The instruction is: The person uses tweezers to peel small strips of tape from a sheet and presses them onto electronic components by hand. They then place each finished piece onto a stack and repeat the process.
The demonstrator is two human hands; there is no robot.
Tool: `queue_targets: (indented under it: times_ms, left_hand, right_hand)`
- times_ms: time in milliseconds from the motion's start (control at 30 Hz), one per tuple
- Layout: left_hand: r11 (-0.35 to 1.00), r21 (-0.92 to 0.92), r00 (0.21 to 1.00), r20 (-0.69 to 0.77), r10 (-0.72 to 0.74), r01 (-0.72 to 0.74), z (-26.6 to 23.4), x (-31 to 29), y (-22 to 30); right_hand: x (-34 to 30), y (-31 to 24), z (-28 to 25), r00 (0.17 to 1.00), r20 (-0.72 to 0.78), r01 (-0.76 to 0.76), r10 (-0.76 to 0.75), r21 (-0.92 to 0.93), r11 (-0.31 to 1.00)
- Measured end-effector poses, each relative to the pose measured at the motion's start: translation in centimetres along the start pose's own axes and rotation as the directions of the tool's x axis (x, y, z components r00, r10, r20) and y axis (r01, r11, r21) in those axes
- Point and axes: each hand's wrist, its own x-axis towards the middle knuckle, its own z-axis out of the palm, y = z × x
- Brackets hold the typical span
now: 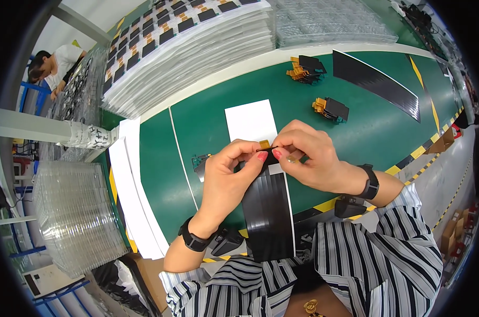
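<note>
Between my two hands, over the middle of the green mat, is a small black flat part with an orange flex tab sticking up from it. My left hand pinches its left side with thumb and finger. On its right side, my right hand has thumb and fingertips closed on the edge. Below the hands, a black strip sheet on white backing runs toward my lap. A white sheet lies just beyond them. Left of my left hand rests a small dark part, partly covered by that hand.
Two piles of black parts with orange flex, a far pile and a nearer pile, sit right. Another black sheet lies beyond. Loaded trays and clear trays stand behind. White papers line the left; a co-worker is far left.
</note>
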Motion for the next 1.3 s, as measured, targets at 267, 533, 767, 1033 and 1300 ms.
queue_targets:
  times_ms: [267,533,767,1033,1300]
  left_hand:
    - [0.979,-0.198,0.999,0.025,-0.040,0.045,1.9,0.6,-1.2]
    - [0.995,-0.098,0.999,0.028,-0.025,0.027,2.7,1.3,-1.3]
    - [0.184,0.920,0.912,0.283,0.297,-0.346,1.4,-1.3,-1.6]
    - [0.139,0.919,0.904,0.319,0.285,-0.368,-1.6,-1.7,-5.1]
    - [0.121,0.917,0.896,0.333,0.294,-0.381,-3.0,-1.9,-6.3]
  right_hand:
    - [0.8,0.6,-5.8,0.995,-0.065,0.038,-0.070,-0.410,0.911]
    - [-0.5,4.6,-11.9,0.987,-0.113,0.008,-0.112,-0.667,0.745]
    - [-1.0,0.9,-5.4,0.975,-0.113,-0.172,0.190,0.147,0.974]
    - [-0.9,5.6,0.7,0.785,0.081,-0.567,0.614,0.492,0.661]
    - [-1.2,6.3,1.7,0.804,0.131,-0.497,0.581,0.684,0.533]
